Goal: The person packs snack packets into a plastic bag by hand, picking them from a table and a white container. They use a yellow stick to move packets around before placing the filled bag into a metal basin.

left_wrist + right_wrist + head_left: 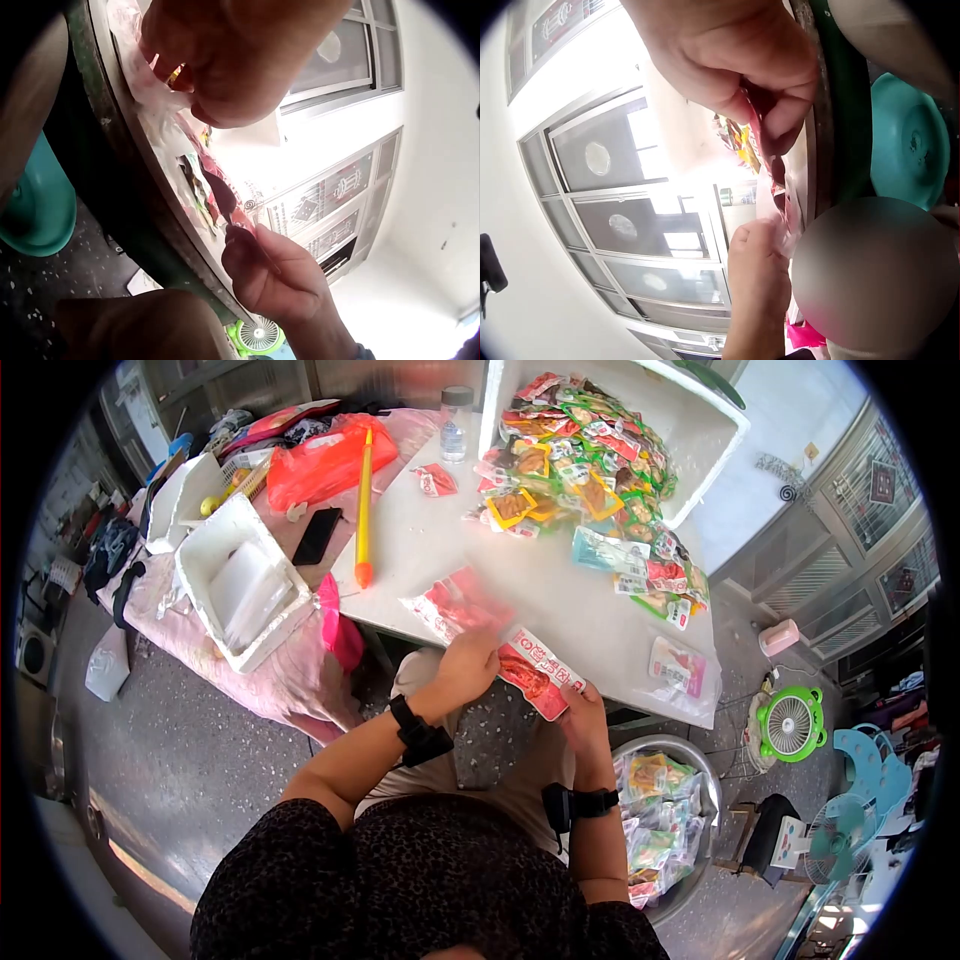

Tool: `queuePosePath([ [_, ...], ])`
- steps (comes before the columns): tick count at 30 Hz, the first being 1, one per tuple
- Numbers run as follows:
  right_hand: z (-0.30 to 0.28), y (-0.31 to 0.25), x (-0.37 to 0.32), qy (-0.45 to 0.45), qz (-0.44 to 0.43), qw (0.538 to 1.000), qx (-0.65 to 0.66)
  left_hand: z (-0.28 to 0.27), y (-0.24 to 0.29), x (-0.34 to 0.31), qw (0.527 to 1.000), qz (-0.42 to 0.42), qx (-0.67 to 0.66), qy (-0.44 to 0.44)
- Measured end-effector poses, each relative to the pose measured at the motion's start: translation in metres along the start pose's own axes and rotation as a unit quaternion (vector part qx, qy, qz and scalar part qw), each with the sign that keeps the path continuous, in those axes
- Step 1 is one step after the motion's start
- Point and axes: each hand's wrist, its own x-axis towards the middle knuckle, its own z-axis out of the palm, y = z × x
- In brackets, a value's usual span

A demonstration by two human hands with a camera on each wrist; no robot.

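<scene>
A flat red printed snack packet [538, 672] spans the gap between the two hands in front of the body. My right hand [584, 714] pinches its right end between thumb and fingers. At the packet's other end, my left hand [466, 668] grips the edge of a clear plastic bag [460, 603] with red in it, which lies over the table's front edge. Its fingers are curled, seen also in the right wrist view, where the left hand [756, 262] has the clear film at its fingertips. The packet appears edge-on and dark in the left wrist view.
A white foam box [700, 435] spills a heap of colourful snack packets [600, 470] onto the table. A metal basin [708, 800] of bagged packets stands at right. At left are a foam tray [215, 570], a phone [317, 536] and a yellow stick [364, 510].
</scene>
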Motion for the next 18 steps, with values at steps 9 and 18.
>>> queuePosePath([
  [9, 0.044, 0.005, 0.036, -0.082, 0.057, 0.990, 0.098, -0.011, 0.016, -0.002, 0.997, 0.066, 0.042, 0.029],
  [18, 0.048, 0.017, 0.057, -0.049, 0.173, 0.973, -0.143, -0.013, 0.011, -0.013, 0.992, 0.098, 0.074, 0.014],
])
